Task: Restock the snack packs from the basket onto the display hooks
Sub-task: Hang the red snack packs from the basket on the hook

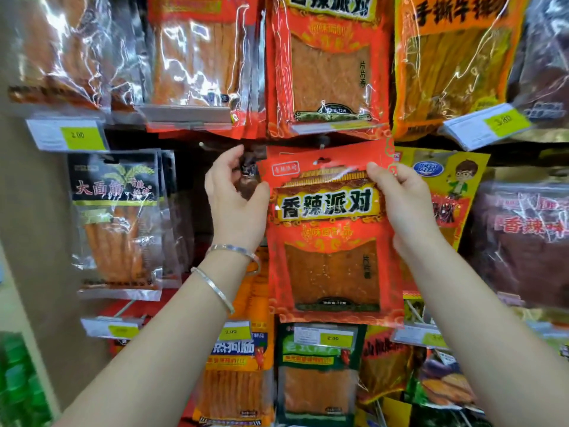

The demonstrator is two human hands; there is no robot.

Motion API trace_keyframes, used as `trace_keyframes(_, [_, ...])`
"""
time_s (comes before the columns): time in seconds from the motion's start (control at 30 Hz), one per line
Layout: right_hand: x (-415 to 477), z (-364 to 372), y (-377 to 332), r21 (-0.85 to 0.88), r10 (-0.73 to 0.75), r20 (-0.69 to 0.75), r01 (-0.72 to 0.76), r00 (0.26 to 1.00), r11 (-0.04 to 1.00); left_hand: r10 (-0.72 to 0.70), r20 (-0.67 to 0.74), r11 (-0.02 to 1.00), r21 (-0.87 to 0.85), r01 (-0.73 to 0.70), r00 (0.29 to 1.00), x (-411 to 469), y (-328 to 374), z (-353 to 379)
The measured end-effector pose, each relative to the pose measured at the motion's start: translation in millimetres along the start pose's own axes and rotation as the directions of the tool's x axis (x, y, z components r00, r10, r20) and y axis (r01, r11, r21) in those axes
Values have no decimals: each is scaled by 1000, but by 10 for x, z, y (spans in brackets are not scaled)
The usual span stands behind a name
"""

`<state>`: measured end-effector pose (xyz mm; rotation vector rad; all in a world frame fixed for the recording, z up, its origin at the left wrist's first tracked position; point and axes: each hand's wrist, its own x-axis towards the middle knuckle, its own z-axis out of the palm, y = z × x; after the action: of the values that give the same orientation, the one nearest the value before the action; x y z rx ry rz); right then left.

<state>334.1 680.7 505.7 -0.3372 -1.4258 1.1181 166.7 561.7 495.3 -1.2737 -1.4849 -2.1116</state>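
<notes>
Snack pack (pixel 332 229) pinched by left hand (pixel 234 195), right hand (pixel 403 201), hook hidden behind.

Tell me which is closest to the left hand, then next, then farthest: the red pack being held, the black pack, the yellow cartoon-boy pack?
1. Red pack: touching the left hand, on its right.
2. Black pack: to its left.
3. Yellow cartoon-boy pack: far right.

Glossy plastic snack pack (pixel 331 235); shiny metal bracelets (pixel 221 272).
</notes>
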Motion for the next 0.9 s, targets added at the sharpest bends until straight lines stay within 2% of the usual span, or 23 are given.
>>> trace_keyframes(0.07, [23,6,-45,10,-17,14,17,1000,1000,138,87,989,41,-142,987,-6,61,8])
trace_keyframes(0.2, [92,57,-72,76,65,-12,-64,998,995,239,279,966,31,-258,930,-30,175,125])
trace_keyframes(0.4, [174,96,-39,105,193,-55,-186,980,977,199,290,978,-4,-207,936,-20,139,152])
trace_keyframes(0.67, [210,163,-15,125,197,-61,-189,978,974,176,292,984,-66,-164,940,-31,54,168])
trace_keyframes(0.77, [229,167,43,-5,167,-63,-167,984,986,177,310,984,-32,-175,934,-21,-35,185])
trace_keyframes(0.83, [214,144,144,-190,46,-85,-62,995,980,202,313,976,10,-216,928,-54,-167,185])
trace_keyframes(0.9, [140,114,278,-375,-123,-113,72,986,924,207,325,962,105,-253,923,-112,-348,167])
